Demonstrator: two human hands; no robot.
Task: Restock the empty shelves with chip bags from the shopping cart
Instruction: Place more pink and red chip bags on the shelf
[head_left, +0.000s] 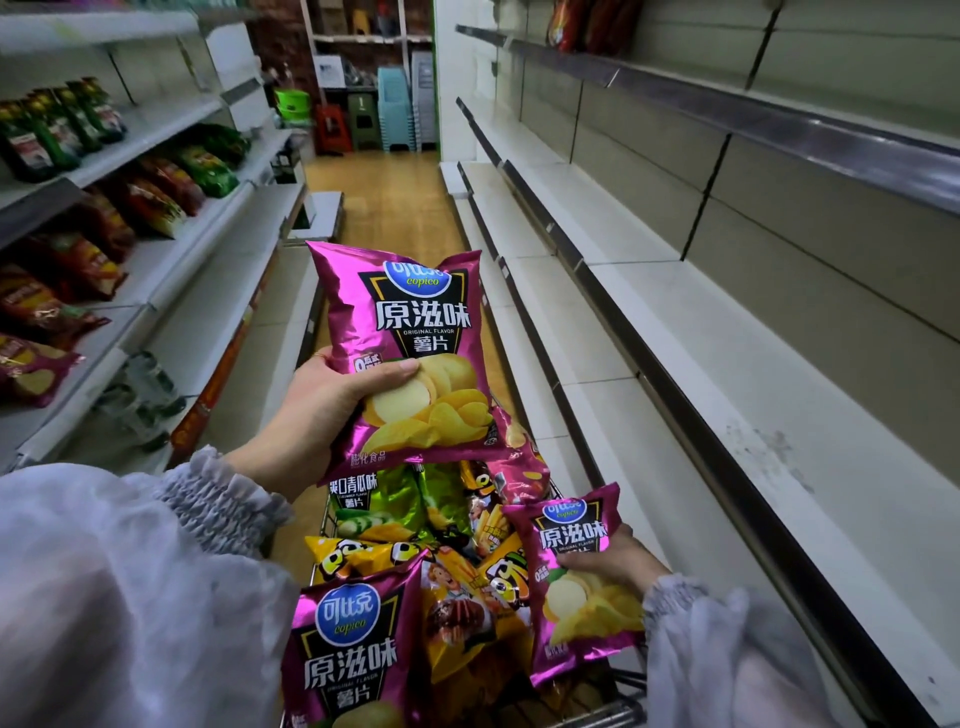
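Note:
My left hand (332, 410) grips a large magenta chip bag (415, 332) by its lower left side and holds it upright above the shopping cart (618, 709). My right hand (610, 564) grips a smaller magenta chip bag (574, 540) at the cart's right side, fingers curled round its right edge. The cart below holds several more bags: a magenta one (353, 654) at the front, a green cucumber one (384, 499), and yellow ones (467, 608). The white shelves (701, 364) on the right stand bare.
Shelves on the left (171, 249) carry rows of red and green snack bags. The aisle's wooden floor (384, 202) runs ahead to stacked plastic stools (395, 109) at the far end. A few dark bags (582, 26) sit on the top right shelf.

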